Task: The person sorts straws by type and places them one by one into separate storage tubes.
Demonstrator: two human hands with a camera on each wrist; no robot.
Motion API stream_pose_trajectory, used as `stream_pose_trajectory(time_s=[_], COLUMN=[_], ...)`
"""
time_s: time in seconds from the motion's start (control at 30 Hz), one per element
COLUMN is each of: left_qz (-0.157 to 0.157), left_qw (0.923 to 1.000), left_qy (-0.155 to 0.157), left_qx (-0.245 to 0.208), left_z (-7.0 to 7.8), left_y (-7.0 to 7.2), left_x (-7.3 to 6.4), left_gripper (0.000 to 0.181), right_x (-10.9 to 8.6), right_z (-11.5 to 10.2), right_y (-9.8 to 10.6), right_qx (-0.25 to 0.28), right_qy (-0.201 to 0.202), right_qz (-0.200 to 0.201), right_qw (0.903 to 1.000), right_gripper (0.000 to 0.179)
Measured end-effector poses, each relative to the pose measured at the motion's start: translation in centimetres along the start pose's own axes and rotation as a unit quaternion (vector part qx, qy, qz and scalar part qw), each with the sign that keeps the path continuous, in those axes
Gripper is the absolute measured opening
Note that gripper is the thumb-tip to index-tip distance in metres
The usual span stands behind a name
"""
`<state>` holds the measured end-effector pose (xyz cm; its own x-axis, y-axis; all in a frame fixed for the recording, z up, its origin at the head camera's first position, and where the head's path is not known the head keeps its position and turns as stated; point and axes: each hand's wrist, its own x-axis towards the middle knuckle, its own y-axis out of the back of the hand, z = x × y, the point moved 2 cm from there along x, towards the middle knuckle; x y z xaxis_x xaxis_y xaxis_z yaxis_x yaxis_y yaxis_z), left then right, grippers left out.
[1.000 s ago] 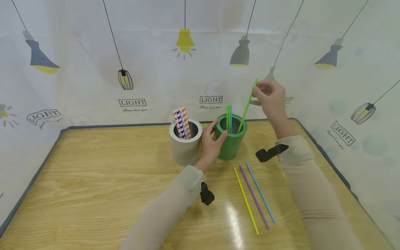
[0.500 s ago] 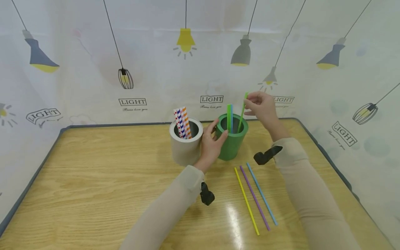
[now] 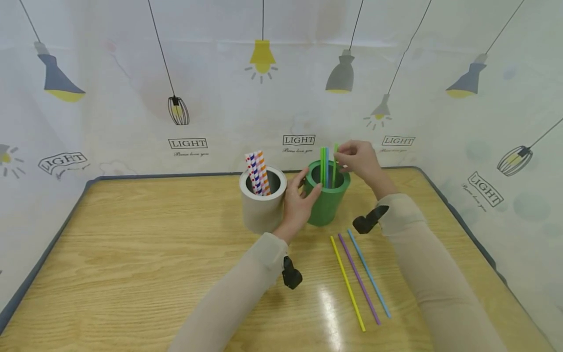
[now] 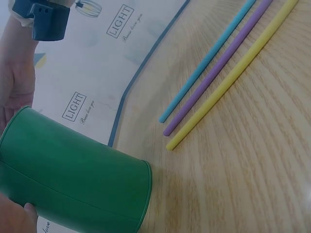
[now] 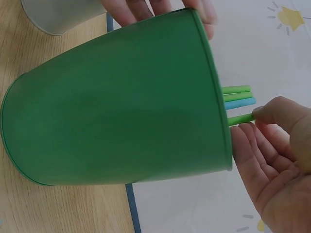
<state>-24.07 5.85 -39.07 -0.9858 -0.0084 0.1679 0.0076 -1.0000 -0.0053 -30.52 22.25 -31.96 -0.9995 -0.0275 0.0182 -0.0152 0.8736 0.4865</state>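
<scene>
My left hand (image 3: 297, 205) holds the green cup (image 3: 324, 208) by its left side, thumb at the near rim and fingers toward the back. With thumb and fingertips, my right hand (image 3: 361, 160) pinches the top of a green straw (image 3: 334, 172) whose lower part is inside that cup. In the right wrist view, only a short length of this green straw (image 5: 241, 119) shows between rim and fingertips. Beside it in the cup stand two more green straws and a blue straw (image 5: 240, 103). The straws' lower ends are hidden by the cup wall.
Left of the green cup stands a grey-white cup (image 3: 260, 212) with several patterned straws (image 3: 257, 173). Nearer me on the wooden table lie a yellow straw (image 3: 347, 283), a purple straw (image 3: 358, 278) and a blue straw (image 3: 368, 274). A lamp-printed backdrop (image 3: 220, 98) borders the table.
My right hand has come down and to the left, lowering the green straw deeper into the green cup and bringing it more upright. My left hand stays on the cup.
</scene>
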Motion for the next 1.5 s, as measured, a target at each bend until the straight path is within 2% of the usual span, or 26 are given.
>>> stream_pose_trajectory(time_s=[0.17,0.37,0.57,0.93,1.13,1.37,1.5], left_qz=[-0.002,-0.007,-0.003,-0.006,-0.004,-0.003,0.001], left_qw=[1.0,1.0,1.0,0.9999,0.9999,0.9999,0.9999], left_qy=[0.002,-0.002,-0.006,0.001,0.006,0.009,0.006], left_qx=[0.0,0.0,0.002,0.011,0.008,0.012,0.01], left_z=[0.1,0.2,0.2,0.2,0.0,-0.2,-0.2], left_y=[-0.1,-0.2,-0.2,-0.2,-0.1,-0.1,-0.1], left_x=[0.0,0.1,0.1,-0.1,-0.1,0.0,0.1], left_gripper=[0.056,0.057,0.056,0.056,0.056,0.056,0.056], right_x=[0.1,0.5,0.6,-0.3,-1.5,-3.5,-4.6], right_z=[0.0,0.3,0.4,0.2,0.2,1.2,2.2], right_y=[-0.2,-0.3,-0.5,0.1,1.2,2.2,2.2], right_qx=[-0.027,-0.032,-0.03,-0.005,-0.027,-0.047,-0.043], right_qy=[-0.015,-0.027,-0.021,0.003,0.019,0.025,0.03], right_qz=[-0.007,0.003,0.01,-0.014,-0.033,-0.08,-0.071], right_qw=[0.9995,0.9991,0.9993,0.9999,0.9989,0.9954,0.9961], right_gripper=[0.024,0.026,0.026,0.029,0.029,0.033,0.032])
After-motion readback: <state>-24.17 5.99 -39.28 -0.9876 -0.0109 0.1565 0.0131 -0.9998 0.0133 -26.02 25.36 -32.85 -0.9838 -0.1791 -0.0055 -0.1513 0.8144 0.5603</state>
